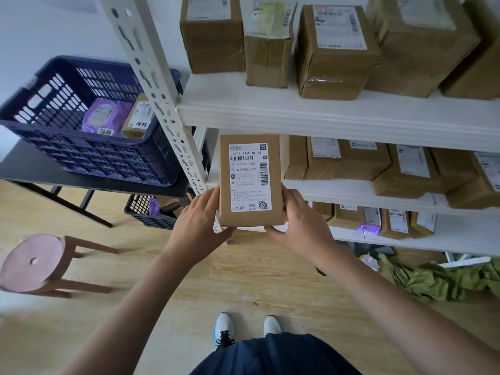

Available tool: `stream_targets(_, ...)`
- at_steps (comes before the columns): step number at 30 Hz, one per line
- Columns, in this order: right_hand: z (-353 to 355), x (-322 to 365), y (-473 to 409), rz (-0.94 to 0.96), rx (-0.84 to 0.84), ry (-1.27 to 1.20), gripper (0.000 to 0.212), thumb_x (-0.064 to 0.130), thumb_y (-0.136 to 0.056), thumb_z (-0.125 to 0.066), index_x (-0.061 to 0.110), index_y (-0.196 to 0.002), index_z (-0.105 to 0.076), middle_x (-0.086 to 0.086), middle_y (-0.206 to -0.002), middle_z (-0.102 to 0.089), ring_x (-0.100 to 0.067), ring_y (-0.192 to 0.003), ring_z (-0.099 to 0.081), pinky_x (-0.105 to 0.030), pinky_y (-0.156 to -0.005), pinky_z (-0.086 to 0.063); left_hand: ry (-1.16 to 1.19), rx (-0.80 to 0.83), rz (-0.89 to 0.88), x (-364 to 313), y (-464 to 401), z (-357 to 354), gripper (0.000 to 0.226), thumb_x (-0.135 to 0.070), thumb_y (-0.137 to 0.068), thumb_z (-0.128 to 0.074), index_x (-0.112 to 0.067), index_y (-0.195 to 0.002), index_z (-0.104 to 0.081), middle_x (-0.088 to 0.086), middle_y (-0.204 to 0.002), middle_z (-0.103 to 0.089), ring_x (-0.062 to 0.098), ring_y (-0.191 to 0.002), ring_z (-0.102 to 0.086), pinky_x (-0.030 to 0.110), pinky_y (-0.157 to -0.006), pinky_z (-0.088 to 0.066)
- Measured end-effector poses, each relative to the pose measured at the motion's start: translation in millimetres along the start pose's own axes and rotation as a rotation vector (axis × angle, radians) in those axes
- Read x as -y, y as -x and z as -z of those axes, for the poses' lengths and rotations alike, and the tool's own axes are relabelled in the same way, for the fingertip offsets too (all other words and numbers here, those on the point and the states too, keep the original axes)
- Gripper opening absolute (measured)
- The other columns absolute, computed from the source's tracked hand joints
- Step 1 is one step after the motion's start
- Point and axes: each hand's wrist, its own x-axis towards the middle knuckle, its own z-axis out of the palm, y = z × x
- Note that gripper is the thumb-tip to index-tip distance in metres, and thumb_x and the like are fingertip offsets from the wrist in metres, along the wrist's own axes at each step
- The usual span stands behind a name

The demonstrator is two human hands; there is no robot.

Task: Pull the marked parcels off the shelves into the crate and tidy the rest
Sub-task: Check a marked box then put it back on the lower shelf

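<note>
While the box is up for a label check, status as follows:

Held parcel: brown box (pixel 250 180), label facing up, in front of the middle shelf's (pixel 351 190) left end, clear of the board.
Left hand (pixel 200 220): grips the box's lower left side, fingers curled under the bottom edge.
Right hand (pixel 300 223): grips the lower right side, thumb on the side edge.
Crate (pixel 81 147): blue, on the black counter (pixel 32 171) left of the rack; already holds 2 marked parcels – a purple bag (pixel 104 117) and a small brown box (pixel 139 117), each w/ a handwritten tag.
Done: approx. 2 pulls, judging by crate contents.
Left: held box's mark can't be read for sure, so crate or shelf is undecided. Top shelf (pixel 324 115), middle shelf, lower shelf (pixel 433 239) are full of boxes, several skewed – tidying looks mostly undone.
</note>
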Motion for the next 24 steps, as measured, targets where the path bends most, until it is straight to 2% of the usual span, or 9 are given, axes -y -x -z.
stream_targets(3, -8.3, -2.9, -3.1, -0.030, 0.048, -0.016, 0.091, 0.049, -0.080, -0.074, 0.021, -0.154, -0.029, 0.004, -0.135, -0.048, -0.012, -0.100, -0.062, -0.029, -0.061, -0.051, 0.055, 0.056, 0.009, 7.4, -3.1, -10.7, 0.081, -0.047, -0.080, -0.073, -0.022, -0.148, -0.039, -0.006, -0.136, -0.051, 0.019, -0.122, -0.052, 0.031, -0.086, -0.051)
stream_targets(5, -13.5, -5.0, -6.2, -0.046, 0.069, -0.020, 0.091, 0.047, -0.081, -0.075, 0.019, -0.154, -0.030, 0.003, -0.135, -0.047, -0.013, -0.101, -0.063, -0.028, -0.062, -0.050, 0.100, 0.095, 0.012, 13.0, -7.8, -18.0, 0.080, -0.048, -0.080, -0.072, -0.024, -0.149, -0.037, -0.007, -0.138, -0.050, 0.018, -0.122, -0.051, 0.031, -0.083, -0.051)
stream_targets(10, -21.3, -10.9, -15.3, -0.085, 0.093, -0.018, 0.091, 0.042, -0.082, -0.078, 0.017, -0.155, -0.029, 0.000, -0.137, -0.047, -0.004, -0.087, -0.053, -0.012, -0.055, -0.032, 0.151, 0.104, 0.006, 21.5, -19.0, -31.8, 0.082, -0.045, -0.080, -0.074, -0.025, -0.149, -0.035, -0.010, -0.135, -0.049, 0.014, -0.108, -0.056, 0.023, -0.076, -0.046)
stream_targets(14, -28.9, -16.9, -22.9, -0.122, 0.137, -0.025, 0.090, 0.044, -0.083, -0.077, 0.018, -0.155, -0.029, 0.001, -0.138, -0.046, -0.012, -0.097, -0.061, -0.022, -0.062, -0.039, 0.156, 0.142, 0.026, 32.8, -24.0, -41.9, 0.087, -0.047, -0.079, -0.075, -0.026, -0.151, -0.031, -0.009, -0.139, -0.047, 0.014, -0.111, -0.056, 0.028, -0.080, -0.052)
stream_targets(17, -40.2, -21.3, -35.3, -0.166, 0.187, -0.053, 0.084, 0.044, -0.083, -0.077, 0.017, -0.150, -0.035, 0.001, -0.136, -0.046, -0.015, -0.102, -0.060, -0.024, -0.066, -0.039, 0.143, 0.169, 0.047, 42.4, -31.2, -50.2, 0.091, -0.044, -0.079, -0.078, -0.024, -0.153, -0.029, -0.005, -0.141, -0.048, 0.017, -0.118, -0.053, 0.034, -0.085, -0.053)
stream_targets(20, -51.2, -24.8, -56.5, -0.205, 0.229, -0.076, 0.079, 0.041, -0.084, -0.077, 0.013, -0.146, -0.038, -0.001, -0.132, -0.047, -0.015, -0.096, -0.053, -0.026, -0.070, -0.038, 0.135, 0.201, 0.084, 53.3, -47.1, -59.2, 0.090, -0.042, -0.077, -0.079, -0.027, -0.151, -0.030, -0.004, -0.137, -0.050, 0.018, -0.120, -0.052, 0.035, -0.080, -0.053)
stream_targets(24, -62.2, -31.8, -91.0, -0.241, 0.251, -0.091, 0.080, 0.041, -0.085, -0.077, 0.012, -0.147, -0.036, -0.004, -0.135, -0.046, -0.023, -0.101, -0.062, -0.032, -0.072, -0.044, 0.121, 0.244, 0.119, 67.2, -77.7, -70.2, 0.084, -0.039, -0.078, -0.078, -0.023, -0.147, -0.034, 0.001, -0.131, -0.053, 0.023, -0.118, -0.053, 0.040, -0.087, -0.052)
